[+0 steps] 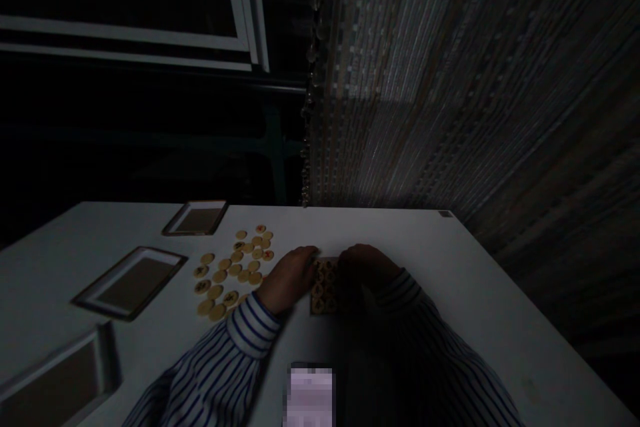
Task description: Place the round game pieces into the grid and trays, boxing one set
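Between my hands lies a small dark tray point(325, 309) filled with rows of round, brownish pieces point(324, 280) that have cut-out-looking patterns. My left hand point(293, 278) bends its fingers around the tray's left edge. On the other side, my right hand point(367, 267) is curled over the tray's right part, with its fingertips lost in shadow. Left of my left hand, many pale round Chinese chess pieces point(235, 269) are scattered, some with dark or red characters facing up.
The white table point(480, 320) carries a far shallow box lid point(200, 219), a middle one point(135, 283) and a near grey-rimmed tray point(105, 360) on the left. A phone-like object point(310, 397), blurred out, lies in front of me. A string curtain point(400, 80) hangs behind the table.
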Available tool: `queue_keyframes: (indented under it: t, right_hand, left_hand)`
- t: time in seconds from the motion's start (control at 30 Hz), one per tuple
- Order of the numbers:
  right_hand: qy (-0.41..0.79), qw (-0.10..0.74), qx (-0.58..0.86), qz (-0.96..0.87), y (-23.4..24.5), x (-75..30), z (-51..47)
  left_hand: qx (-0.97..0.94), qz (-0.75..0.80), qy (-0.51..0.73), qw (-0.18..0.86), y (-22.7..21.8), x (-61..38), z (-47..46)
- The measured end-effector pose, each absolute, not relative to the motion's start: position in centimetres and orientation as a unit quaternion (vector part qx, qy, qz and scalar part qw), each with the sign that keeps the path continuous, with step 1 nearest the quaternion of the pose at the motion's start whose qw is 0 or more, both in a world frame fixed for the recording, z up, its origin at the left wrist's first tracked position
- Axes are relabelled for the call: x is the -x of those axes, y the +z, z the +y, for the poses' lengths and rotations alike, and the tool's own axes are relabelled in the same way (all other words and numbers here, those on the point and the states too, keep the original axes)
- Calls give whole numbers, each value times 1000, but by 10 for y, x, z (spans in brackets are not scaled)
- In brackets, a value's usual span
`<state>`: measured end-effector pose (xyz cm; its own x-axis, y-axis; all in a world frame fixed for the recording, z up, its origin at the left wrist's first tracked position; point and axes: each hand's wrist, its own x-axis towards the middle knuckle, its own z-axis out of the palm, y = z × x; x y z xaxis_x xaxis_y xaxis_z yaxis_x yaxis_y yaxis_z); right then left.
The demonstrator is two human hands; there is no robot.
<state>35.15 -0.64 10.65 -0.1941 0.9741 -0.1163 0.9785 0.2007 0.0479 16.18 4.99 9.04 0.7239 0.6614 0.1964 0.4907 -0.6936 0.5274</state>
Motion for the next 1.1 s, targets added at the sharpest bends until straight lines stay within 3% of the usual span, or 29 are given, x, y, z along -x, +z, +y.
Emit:
queue_keyframes:
  t: [0.7,1.1]
  right_hand:
    - [20,19,-687,727,142,-377,-21]
    - [35,-21,-686,726,153,-368,-22]
  left_hand:
    - [-906,306,212,202,89,-160,50]
    - [-902,320,232,174,119,-158,45]
